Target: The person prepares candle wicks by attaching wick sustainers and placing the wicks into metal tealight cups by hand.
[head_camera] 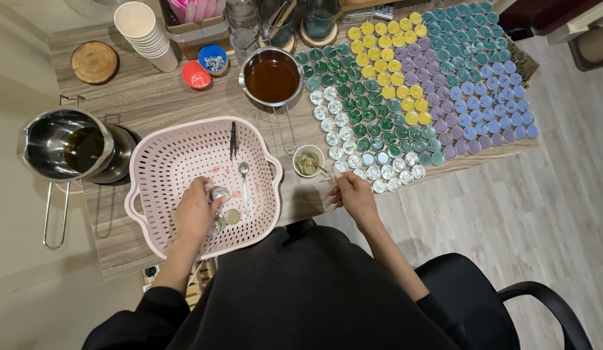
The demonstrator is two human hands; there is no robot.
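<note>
A stack of paper cups (145,34) and a wooden coaster (94,61) stand beyond a steel pitcher (67,146).

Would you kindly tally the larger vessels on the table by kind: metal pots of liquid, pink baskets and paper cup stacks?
Pots: 2
Basket: 1
Cup stack: 1
Total: 4

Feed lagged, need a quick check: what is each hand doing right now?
Left hand: closed on a small metal cup over the pink basket.
Right hand: closed on a thin stick.
</note>
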